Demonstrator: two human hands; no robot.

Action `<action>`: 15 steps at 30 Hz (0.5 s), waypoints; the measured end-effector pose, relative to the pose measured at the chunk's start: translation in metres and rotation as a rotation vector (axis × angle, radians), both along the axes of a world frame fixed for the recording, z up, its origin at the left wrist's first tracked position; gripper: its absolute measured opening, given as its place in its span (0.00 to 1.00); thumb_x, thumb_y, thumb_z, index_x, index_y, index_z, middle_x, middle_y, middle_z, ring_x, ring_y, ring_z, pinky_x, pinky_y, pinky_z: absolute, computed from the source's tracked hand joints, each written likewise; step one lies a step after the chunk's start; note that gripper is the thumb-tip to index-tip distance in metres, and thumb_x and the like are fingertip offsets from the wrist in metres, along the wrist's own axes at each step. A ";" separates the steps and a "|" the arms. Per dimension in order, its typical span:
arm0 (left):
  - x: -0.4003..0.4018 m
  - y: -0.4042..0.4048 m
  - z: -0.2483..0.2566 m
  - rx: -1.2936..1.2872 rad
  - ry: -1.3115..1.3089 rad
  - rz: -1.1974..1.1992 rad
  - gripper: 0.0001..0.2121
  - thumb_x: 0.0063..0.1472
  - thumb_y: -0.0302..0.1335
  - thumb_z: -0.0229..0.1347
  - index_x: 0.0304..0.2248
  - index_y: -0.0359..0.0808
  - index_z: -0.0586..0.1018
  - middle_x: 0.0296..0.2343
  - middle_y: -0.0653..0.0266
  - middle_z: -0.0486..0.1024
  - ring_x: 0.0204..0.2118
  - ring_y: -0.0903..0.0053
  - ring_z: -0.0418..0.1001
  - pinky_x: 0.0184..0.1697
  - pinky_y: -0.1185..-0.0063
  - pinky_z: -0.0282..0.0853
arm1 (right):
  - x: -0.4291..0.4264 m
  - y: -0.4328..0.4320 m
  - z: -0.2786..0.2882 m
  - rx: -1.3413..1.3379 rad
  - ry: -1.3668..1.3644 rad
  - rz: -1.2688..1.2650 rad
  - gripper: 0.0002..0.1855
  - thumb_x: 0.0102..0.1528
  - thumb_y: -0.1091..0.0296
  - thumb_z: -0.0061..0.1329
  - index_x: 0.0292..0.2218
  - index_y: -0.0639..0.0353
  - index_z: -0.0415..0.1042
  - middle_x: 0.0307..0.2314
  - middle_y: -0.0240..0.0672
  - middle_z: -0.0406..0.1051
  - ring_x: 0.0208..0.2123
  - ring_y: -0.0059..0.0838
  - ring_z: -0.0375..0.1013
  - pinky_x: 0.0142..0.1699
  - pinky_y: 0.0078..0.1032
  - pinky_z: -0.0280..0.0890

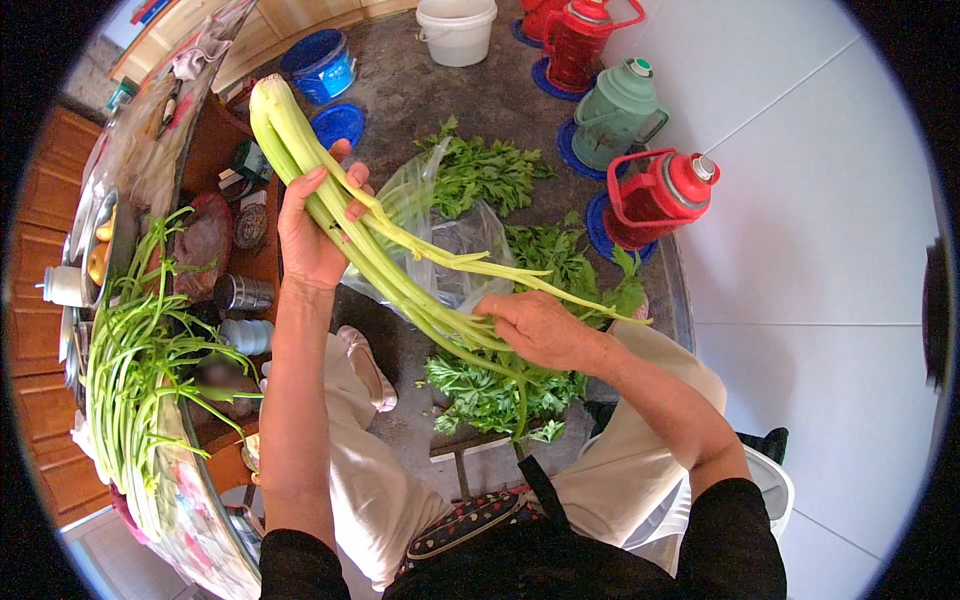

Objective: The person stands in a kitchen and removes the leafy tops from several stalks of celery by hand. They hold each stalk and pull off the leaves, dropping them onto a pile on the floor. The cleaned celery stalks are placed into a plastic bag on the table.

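Note:
A bunch of celery stalks (360, 232) lies slanted across the view, its pale root end at the upper left. My left hand (319, 217) grips it below that end, with the thumb across the stalks. My right hand (540, 330) is closed around the thin lower ends of the stalks. Cut celery leaves (510, 390) are heaped just below my right hand, and more leaves (487, 172) lie farther back beside a clear plastic bag (465, 240). A thin yellowish stalk reaches out past my right hand.
Stripped celery stalks (135, 375) are piled on the covered table at the left. Red thermos flasks (660, 199) and a green one (619, 112) stand on blue lids at the right. A blue bucket (319, 71) and a white bucket (457, 34) stand at the back.

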State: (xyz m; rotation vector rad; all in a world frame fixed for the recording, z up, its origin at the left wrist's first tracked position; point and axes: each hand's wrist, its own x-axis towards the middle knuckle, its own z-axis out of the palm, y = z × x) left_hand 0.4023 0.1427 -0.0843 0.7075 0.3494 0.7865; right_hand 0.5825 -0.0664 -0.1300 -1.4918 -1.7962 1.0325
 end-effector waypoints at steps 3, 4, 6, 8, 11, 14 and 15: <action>0.000 0.000 -0.001 0.000 0.048 0.013 0.22 0.54 0.36 0.51 0.46 0.34 0.65 0.26 0.67 0.62 0.19 0.84 0.59 0.26 0.82 0.61 | -0.001 0.001 -0.002 0.016 -0.001 -0.001 0.08 0.53 0.73 0.36 0.36 0.62 0.64 0.27 0.49 0.67 0.32 0.53 0.67 0.39 0.44 0.61; 0.000 -0.001 -0.001 -0.007 0.056 0.018 0.22 0.54 0.36 0.51 0.46 0.34 0.65 0.26 0.67 0.62 0.19 0.84 0.59 0.27 0.81 0.62 | -0.001 0.001 -0.003 0.014 0.005 -0.005 0.08 0.53 0.74 0.37 0.36 0.62 0.64 0.28 0.49 0.67 0.33 0.52 0.67 0.39 0.44 0.61; -0.001 0.000 -0.003 -0.007 0.050 -0.007 0.22 0.54 0.37 0.51 0.46 0.34 0.65 0.26 0.67 0.63 0.19 0.84 0.59 0.28 0.80 0.63 | -0.003 0.000 -0.005 0.050 0.003 -0.021 0.07 0.53 0.75 0.36 0.35 0.62 0.64 0.29 0.49 0.67 0.34 0.52 0.67 0.39 0.43 0.61; 0.000 -0.001 -0.005 -0.006 0.051 -0.021 0.23 0.54 0.37 0.51 0.46 0.34 0.65 0.26 0.67 0.63 0.19 0.83 0.59 0.28 0.79 0.64 | -0.004 -0.001 -0.005 0.076 0.007 -0.037 0.07 0.53 0.77 0.35 0.35 0.61 0.64 0.29 0.48 0.66 0.34 0.51 0.67 0.38 0.41 0.61; 0.002 -0.003 -0.006 -0.005 0.062 -0.027 0.23 0.54 0.37 0.51 0.46 0.34 0.65 0.26 0.67 0.63 0.19 0.83 0.59 0.29 0.79 0.64 | -0.004 -0.002 -0.008 0.078 0.016 -0.049 0.08 0.52 0.78 0.35 0.34 0.60 0.65 0.28 0.47 0.67 0.34 0.51 0.67 0.38 0.40 0.61; 0.004 -0.005 -0.006 -0.008 0.059 -0.039 0.22 0.54 0.37 0.51 0.46 0.35 0.65 0.25 0.68 0.63 0.19 0.83 0.59 0.28 0.79 0.64 | -0.002 -0.001 -0.008 0.031 0.009 -0.058 0.09 0.53 0.79 0.34 0.34 0.59 0.66 0.26 0.45 0.66 0.32 0.46 0.68 0.37 0.36 0.61; 0.003 -0.006 -0.006 -0.009 0.056 -0.041 0.22 0.54 0.37 0.51 0.46 0.35 0.66 0.25 0.67 0.63 0.19 0.83 0.59 0.28 0.80 0.63 | -0.003 -0.001 -0.002 0.009 0.012 -0.073 0.09 0.54 0.80 0.34 0.34 0.59 0.66 0.25 0.43 0.65 0.30 0.41 0.67 0.36 0.33 0.61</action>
